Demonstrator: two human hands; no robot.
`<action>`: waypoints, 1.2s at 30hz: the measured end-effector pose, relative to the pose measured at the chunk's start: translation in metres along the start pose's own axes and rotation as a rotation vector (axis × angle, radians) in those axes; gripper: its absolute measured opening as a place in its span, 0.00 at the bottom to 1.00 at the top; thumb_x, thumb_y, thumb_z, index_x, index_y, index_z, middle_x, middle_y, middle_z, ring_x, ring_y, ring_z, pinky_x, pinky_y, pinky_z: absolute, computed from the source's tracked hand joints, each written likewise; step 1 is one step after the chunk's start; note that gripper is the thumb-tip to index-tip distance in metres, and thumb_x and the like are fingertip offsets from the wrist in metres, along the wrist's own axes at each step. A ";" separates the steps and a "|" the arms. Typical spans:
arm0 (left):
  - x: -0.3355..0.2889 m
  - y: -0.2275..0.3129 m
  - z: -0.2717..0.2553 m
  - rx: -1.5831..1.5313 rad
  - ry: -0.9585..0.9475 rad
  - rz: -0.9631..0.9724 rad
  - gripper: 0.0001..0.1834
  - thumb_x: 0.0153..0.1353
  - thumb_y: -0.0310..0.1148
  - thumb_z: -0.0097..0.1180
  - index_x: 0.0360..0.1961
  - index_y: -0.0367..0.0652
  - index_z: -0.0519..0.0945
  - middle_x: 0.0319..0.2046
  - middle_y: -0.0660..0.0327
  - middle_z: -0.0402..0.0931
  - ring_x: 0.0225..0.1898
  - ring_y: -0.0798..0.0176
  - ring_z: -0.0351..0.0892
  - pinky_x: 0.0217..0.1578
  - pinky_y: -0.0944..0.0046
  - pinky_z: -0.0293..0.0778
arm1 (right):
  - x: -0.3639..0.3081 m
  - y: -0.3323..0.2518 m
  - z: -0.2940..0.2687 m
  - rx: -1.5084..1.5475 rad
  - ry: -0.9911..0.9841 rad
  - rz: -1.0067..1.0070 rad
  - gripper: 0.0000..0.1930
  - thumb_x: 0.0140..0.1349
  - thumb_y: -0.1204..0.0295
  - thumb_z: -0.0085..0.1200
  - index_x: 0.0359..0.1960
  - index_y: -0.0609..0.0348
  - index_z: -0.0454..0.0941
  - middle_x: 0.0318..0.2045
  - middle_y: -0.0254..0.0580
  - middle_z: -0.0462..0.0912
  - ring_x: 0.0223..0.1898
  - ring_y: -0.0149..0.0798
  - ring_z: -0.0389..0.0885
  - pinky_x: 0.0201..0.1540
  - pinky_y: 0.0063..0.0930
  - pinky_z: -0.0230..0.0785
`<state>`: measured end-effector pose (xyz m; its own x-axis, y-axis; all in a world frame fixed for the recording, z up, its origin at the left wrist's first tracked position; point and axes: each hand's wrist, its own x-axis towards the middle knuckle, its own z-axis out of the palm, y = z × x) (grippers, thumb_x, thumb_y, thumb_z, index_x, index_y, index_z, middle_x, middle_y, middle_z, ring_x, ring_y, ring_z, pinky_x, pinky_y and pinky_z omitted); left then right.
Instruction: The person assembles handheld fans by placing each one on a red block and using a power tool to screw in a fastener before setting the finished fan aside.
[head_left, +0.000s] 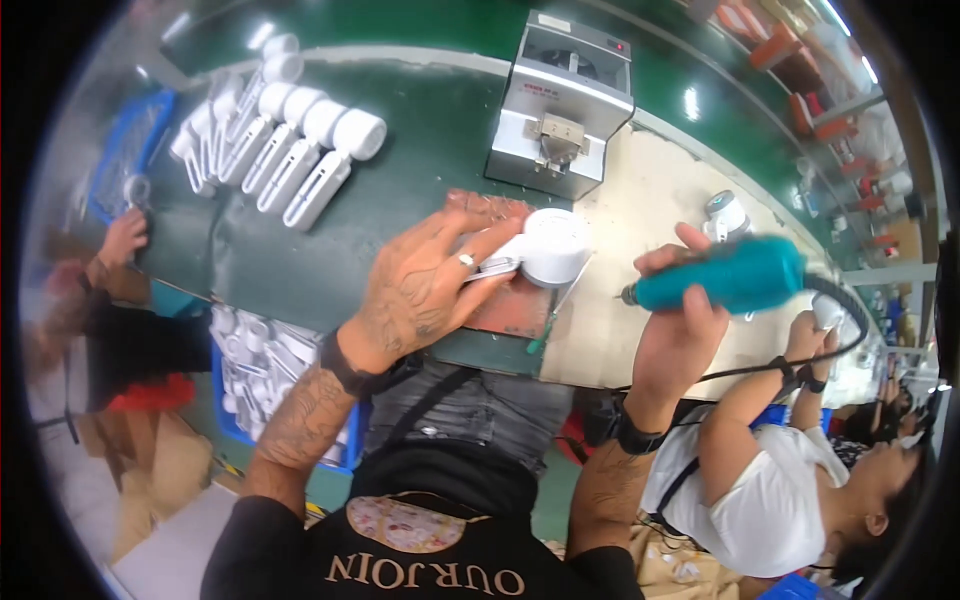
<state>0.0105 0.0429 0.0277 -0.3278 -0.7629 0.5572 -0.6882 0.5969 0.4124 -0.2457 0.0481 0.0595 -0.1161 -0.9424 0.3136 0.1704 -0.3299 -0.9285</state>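
My left hand [412,290] is closed round the slim handle of a white plastic device with a round drum-shaped head [556,245]. It holds the device low over a reddish-brown pad [508,308] on the table. To the right, my right hand [676,345] grips a teal electric screwdriver [725,276]. The screwdriver lies nearly level, its tip pointing left toward the device and apart from it. A dark cable [858,340] leaves its back end. Beyond my hands stands a silver, box-shaped screw feeder [555,105].
Several similar white devices [318,190] lie in rows on the green tabletop [420,130] at the far left. A blue crate [216,375] of white parts stands left of my lap. One co-worker [765,480] sits close at right; another person's hand [122,238] is at left.
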 end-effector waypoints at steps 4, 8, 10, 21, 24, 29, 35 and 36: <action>0.018 0.003 0.025 0.008 -0.226 0.106 0.29 0.61 0.40 0.64 0.64 0.52 0.74 0.52 0.58 0.75 0.54 0.54 0.74 0.55 0.55 0.71 | -0.019 -0.015 -0.007 -0.024 0.075 0.001 0.37 0.68 0.46 0.53 0.62 0.74 0.69 0.35 0.44 0.78 0.38 0.38 0.75 0.43 0.33 0.68; 0.016 0.002 0.038 -0.045 -0.223 0.131 0.25 0.66 0.43 0.58 0.63 0.52 0.75 0.53 0.57 0.74 0.56 0.52 0.71 0.57 0.51 0.67 | -0.023 -0.025 0.020 -0.077 0.092 -0.033 0.43 0.66 0.34 0.50 0.57 0.70 0.73 0.26 0.35 0.72 0.29 0.32 0.69 0.37 0.28 0.64; 0.013 0.000 0.041 -0.080 -0.217 0.096 0.24 0.66 0.43 0.57 0.63 0.52 0.75 0.54 0.57 0.74 0.57 0.52 0.70 0.58 0.50 0.67 | -0.018 -0.022 0.039 -0.092 0.101 -0.030 0.44 0.64 0.30 0.48 0.54 0.67 0.74 0.24 0.32 0.71 0.26 0.30 0.69 0.35 0.27 0.62; 0.009 -0.001 0.045 -0.156 -0.191 -0.003 0.22 0.66 0.42 0.58 0.58 0.44 0.77 0.55 0.57 0.74 0.60 0.52 0.69 0.62 0.53 0.64 | 0.011 0.009 0.061 -0.095 -0.011 -0.123 0.35 0.72 0.39 0.45 0.49 0.67 0.74 0.25 0.35 0.71 0.27 0.30 0.68 0.34 0.26 0.62; 0.010 0.000 0.042 -0.178 -0.194 -0.017 0.21 0.66 0.42 0.57 0.57 0.45 0.77 0.56 0.58 0.74 0.61 0.53 0.68 0.62 0.53 0.63 | 0.012 0.013 0.061 -0.115 -0.026 -0.110 0.35 0.71 0.38 0.45 0.48 0.67 0.74 0.25 0.35 0.71 0.27 0.31 0.68 0.34 0.26 0.62; 0.011 0.000 0.043 -0.142 -0.202 -0.011 0.20 0.68 0.42 0.56 0.56 0.45 0.77 0.57 0.60 0.73 0.61 0.54 0.68 0.62 0.53 0.63 | 0.013 0.019 0.066 -0.093 -0.011 -0.076 0.32 0.67 0.39 0.53 0.40 0.64 0.72 0.22 0.37 0.71 0.24 0.33 0.70 0.31 0.27 0.65; 0.012 0.002 0.043 -0.123 -0.160 -0.007 0.20 0.66 0.43 0.57 0.54 0.44 0.77 0.55 0.60 0.73 0.60 0.54 0.69 0.60 0.53 0.63 | 0.018 0.019 0.066 -0.071 -0.052 -0.067 0.31 0.67 0.41 0.56 0.36 0.62 0.68 0.22 0.38 0.71 0.23 0.35 0.71 0.27 0.28 0.66; 0.012 0.002 0.041 -0.114 -0.158 -0.006 0.20 0.66 0.43 0.57 0.54 0.44 0.77 0.55 0.60 0.73 0.60 0.54 0.69 0.60 0.53 0.63 | 0.017 0.018 0.068 -0.062 -0.056 -0.072 0.31 0.67 0.41 0.56 0.36 0.62 0.68 0.22 0.38 0.71 0.23 0.35 0.71 0.27 0.28 0.66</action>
<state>-0.0216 0.0248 0.0059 -0.4274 -0.7907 0.4382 -0.6159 0.6095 0.4991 -0.1781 0.0223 0.0612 -0.0706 -0.9186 0.3888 0.1022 -0.3944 -0.9133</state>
